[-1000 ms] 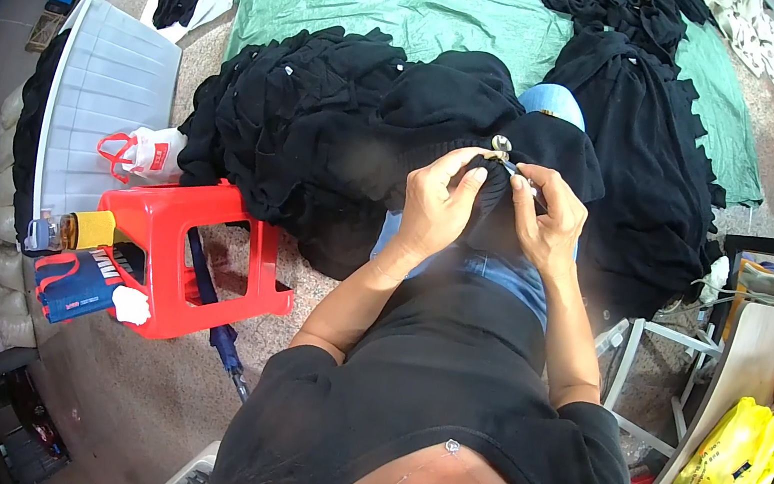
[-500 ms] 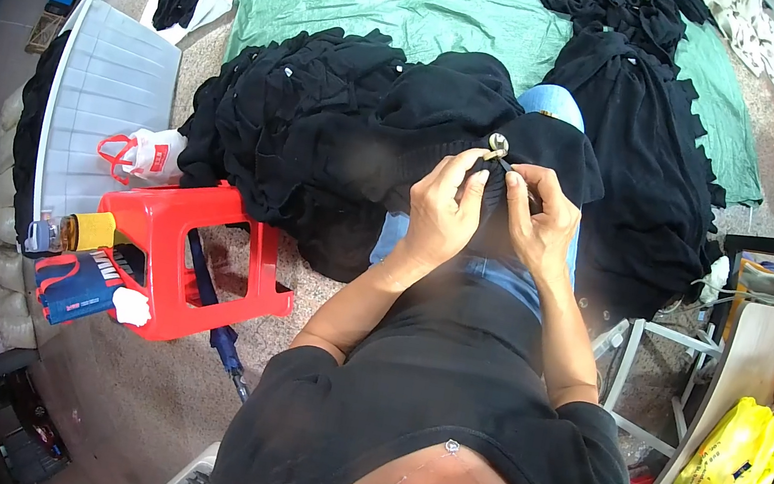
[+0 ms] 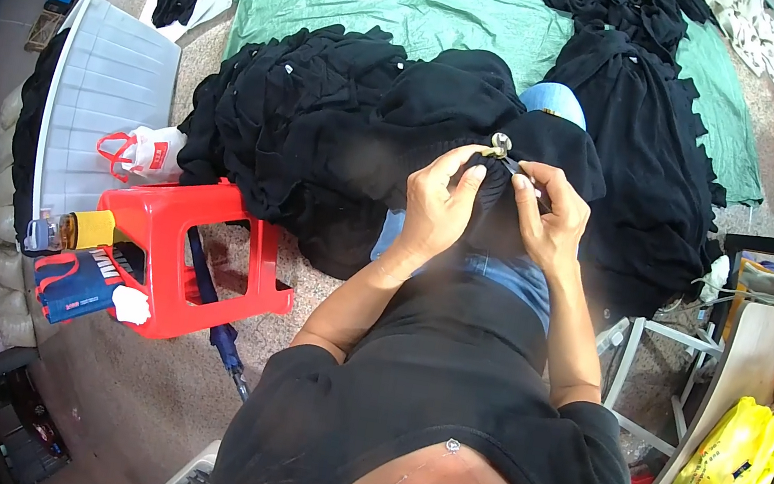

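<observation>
A black knit garment with a ribbed part is spread over my lap and blue jeans. My left hand is closed in a pinch on the garment's edge, thumb and forefinger near a small shiny round piece with a pale yellowish bit beside it. Close against it on the other side, my right hand pinches a thin dark tool; its tip meets the garment by the round piece. Its exact kind is too small to tell, and the fingers partly hide it.
Black garments lie heaped at left and right on a green sheet. A red stool holding a bottle stands left, beside a pale bin. At right are a metal-legged table and a yellow bag.
My right hand has shifted slightly to the right and down, away from the left hand, and more of the thin tool shows. My left hand has moved slightly left, keeping its pinch.
</observation>
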Available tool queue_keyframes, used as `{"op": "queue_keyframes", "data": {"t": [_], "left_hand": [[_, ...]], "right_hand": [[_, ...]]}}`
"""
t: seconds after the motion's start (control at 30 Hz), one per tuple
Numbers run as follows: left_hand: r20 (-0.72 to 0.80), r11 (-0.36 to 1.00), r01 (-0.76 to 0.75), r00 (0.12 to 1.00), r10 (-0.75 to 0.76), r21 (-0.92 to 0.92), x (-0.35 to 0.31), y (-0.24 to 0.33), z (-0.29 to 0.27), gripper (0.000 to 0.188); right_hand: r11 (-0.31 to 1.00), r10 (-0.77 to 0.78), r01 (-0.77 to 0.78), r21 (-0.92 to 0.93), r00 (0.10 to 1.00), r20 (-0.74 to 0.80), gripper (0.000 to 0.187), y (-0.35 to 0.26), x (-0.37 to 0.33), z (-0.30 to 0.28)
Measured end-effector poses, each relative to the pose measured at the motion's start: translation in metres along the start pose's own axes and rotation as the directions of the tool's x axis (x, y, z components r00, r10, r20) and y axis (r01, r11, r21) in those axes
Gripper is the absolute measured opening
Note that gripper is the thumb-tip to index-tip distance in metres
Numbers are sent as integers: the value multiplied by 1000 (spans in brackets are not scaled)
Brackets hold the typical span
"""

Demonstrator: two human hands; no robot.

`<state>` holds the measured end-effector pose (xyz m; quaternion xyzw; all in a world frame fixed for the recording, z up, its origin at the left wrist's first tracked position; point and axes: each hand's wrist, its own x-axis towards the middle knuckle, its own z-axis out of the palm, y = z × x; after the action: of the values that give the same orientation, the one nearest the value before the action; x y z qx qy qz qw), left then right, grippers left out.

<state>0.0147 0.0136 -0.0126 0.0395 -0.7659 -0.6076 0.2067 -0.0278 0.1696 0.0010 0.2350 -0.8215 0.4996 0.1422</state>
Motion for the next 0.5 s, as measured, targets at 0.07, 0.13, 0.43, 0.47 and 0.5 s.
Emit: {"op": "queue_keyframes", "data": {"t": [0.07, 0.13, 0.43, 0.47, 0.5], "left_hand": [[12, 1000, 6, 1000, -6, -12, 0, 0, 0, 21], [24, 1000, 12, 1000, -12, -22, 0, 0, 0, 21], [90, 998, 55, 995, -53, -23, 0, 3, -4, 23], [88, 998, 53, 995, -51, -25, 0, 4, -4, 23], [86, 998, 52, 995, -49, -28, 0, 4, -3, 23]], "right_hand": [[1000, -22, 22, 3, 1000, 14, 13, 2, 3, -2], [993, -100, 101, -58, 995, 22, 13, 5, 3, -2], [986, -152, 155, -57, 987, 45, 11, 6, 2, -2], [986, -153, 155, -57, 987, 45, 11, 6, 2, -2], [986, -155, 158, -60, 987, 45, 11, 6, 2, -2]]}}
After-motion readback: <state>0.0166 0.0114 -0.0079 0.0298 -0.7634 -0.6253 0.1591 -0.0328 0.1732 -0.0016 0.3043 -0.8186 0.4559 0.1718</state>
